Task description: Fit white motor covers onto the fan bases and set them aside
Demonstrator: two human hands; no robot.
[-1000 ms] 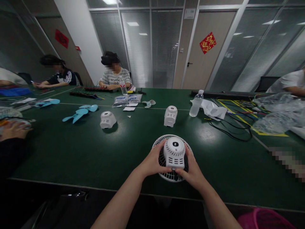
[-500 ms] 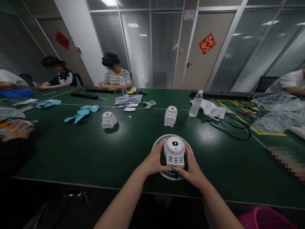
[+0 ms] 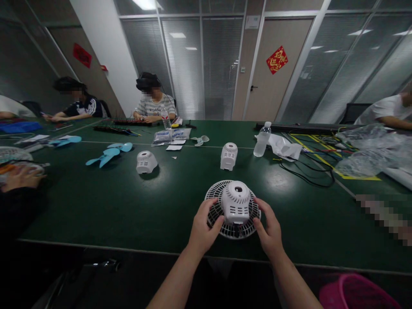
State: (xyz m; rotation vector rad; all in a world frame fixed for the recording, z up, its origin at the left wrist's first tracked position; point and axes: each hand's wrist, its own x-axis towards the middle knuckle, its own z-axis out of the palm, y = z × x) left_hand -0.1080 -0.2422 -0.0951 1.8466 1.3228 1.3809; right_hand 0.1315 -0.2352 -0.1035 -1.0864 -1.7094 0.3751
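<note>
A white fan motor housing, with a dark hole in its top and slots in its side, sits upright on a round white fan grille near the table's front edge. My left hand is at the grille's left side, thumb and fingers apart, the fingertips over its rim. On the right side, my right hand is likewise open, its fingertips at the rim. Neither hand is closed on the housing. Whether the fingertips press on the grille I cannot tell.
Farther back stand two similar white housings and a water bottle. Blue fan blades lie left, black cables right. A neighbour's hand works at far left. A pink bin stands below the table edge.
Both hands have let go of the housing and moved outward to the grille's sides. The housing stays on the grille, tilted slightly differently. The view has shifted slightly.
</note>
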